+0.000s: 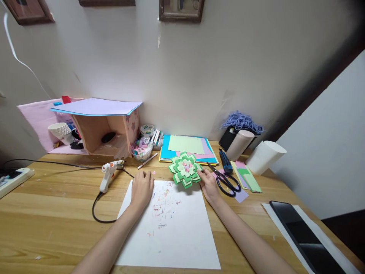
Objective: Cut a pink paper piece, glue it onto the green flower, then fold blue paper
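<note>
Layered green paper flower (185, 179), seemingly almost finished with its pink centre (187, 166) on, is pinched in the right hand (210, 185) at the white sheet's (188, 239) far right, the left hand's (142, 189) grip unclear.

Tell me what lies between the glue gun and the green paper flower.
The head view shows the left hand between the glue gun and the flower, plus a bit of black cord and a small pink scrap.

Framed pictures (181, 10) are hanging on the wall (119, 57). Paper cups (61, 132) are sitting left of an open box (132, 127), purple yarn (241, 120) is topping a black holder (226, 140), and a dark phone (300, 228) is lying far right.
</note>
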`<state>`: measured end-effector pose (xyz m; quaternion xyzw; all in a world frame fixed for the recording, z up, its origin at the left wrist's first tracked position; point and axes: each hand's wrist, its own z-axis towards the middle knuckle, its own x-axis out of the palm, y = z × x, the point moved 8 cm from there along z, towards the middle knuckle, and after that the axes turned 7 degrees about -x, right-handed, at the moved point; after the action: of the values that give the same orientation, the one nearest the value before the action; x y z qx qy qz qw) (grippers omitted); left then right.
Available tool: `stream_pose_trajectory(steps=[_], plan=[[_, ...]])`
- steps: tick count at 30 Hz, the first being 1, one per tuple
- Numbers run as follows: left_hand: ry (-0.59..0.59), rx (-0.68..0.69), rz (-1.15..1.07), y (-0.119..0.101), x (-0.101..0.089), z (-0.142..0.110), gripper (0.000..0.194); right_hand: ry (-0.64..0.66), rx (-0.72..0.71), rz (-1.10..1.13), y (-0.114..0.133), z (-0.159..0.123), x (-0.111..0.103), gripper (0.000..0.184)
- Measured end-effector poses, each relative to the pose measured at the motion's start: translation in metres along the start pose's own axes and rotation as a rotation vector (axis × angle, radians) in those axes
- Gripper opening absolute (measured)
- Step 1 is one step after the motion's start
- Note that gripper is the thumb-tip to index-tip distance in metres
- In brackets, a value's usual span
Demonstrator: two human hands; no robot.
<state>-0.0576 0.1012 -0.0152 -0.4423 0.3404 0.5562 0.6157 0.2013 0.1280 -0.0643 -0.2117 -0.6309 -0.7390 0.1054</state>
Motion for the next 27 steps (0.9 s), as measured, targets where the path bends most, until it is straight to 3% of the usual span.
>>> stream_pose_trajectory(steps=[6,11,15,20,27], plan=[[0.004,0.112,-0.052,-0.015,0.000,-0.005,0.034,0.002,-0.011,-0.029,0.002,-0.001,0.001,0.034],[-0.023,-0.021,0.012,-0.005,0.002,-0.004,0.043,0.028,-0.011,0.012,0.004,-0.002,0.004,0.034],[-0.001,0.059,-0.248,-0.020,-0.004,-0.009,0.041,0.043,-0.008,0.015,0.005,-0.003,0.006,0.036],[0.197,0.105,-0.658,-0.040,-0.006,-0.021,0.033,0.037,0.002,-0.026,0.006,-0.003,0.007,0.033],[0.273,0.090,-0.751,-0.044,-0.007,-0.025,0.034,0.054,0.010,-0.057,0.000,-0.001,0.009,0.034]])
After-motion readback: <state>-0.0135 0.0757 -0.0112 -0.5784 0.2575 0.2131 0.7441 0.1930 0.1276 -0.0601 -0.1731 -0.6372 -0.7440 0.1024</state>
